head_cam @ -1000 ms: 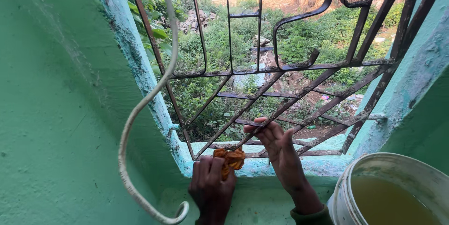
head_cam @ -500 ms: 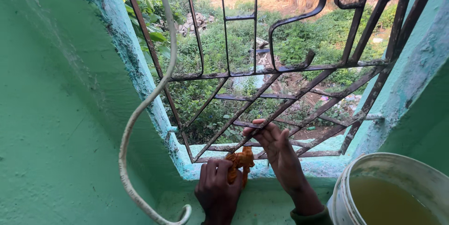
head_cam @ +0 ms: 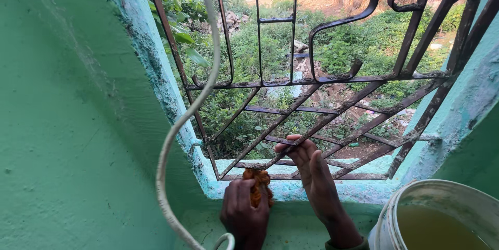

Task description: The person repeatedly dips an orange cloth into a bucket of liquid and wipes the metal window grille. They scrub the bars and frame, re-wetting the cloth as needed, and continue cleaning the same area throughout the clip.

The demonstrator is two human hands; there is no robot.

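Currently, left hand (head_cam: pixel 245 213) is closing in a fist around an orange cloth (head_cam: pixel 258 185), pressing the wad against the turquoise window sill (head_cam: pixel 291 190) just below the bottom bar of the rusty iron grille (head_cam: pixel 312 81). Right hand (head_cam: pixel 311 169), just beside the cloth, is resting with fingers loosely curled, fingertips hooking over a low diagonal bar of the grille. Hands are sitting apart, cloth between them. White bucket (head_cam: pixel 387 219) of yellowish liquid is standing below the grille's right corner; a pale cable (head_cam: pixel 179 125) is looping down past its left edge
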